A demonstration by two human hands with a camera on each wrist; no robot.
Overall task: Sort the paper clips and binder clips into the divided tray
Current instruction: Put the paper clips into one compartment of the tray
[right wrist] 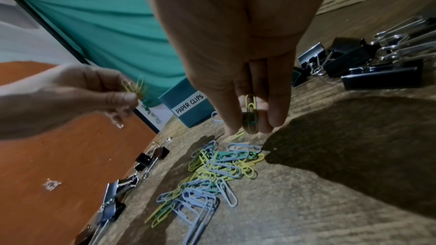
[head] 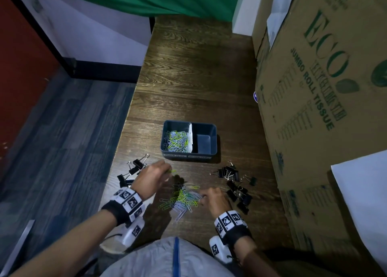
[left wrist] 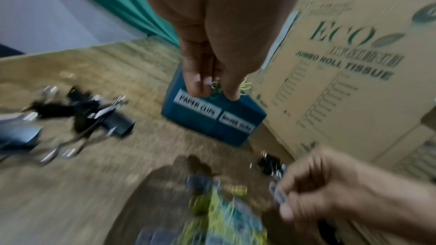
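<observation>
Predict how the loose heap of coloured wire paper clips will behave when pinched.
The heap of coloured wire paper clips lies interlinked, so several probably lift together. Thin wire suggests they are light and slippery; the right hand pinches only a few.

Counts on the desk

One tray (head: 189,157) with two compartments and two labels; two hands (head: 154,177); two loose groups of binder clips (head: 237,185), lower left and lower right of the head frame; paper clips (head: 181,199) too many and tangled to count; one cardboard box (head: 326,100) at right.
</observation>
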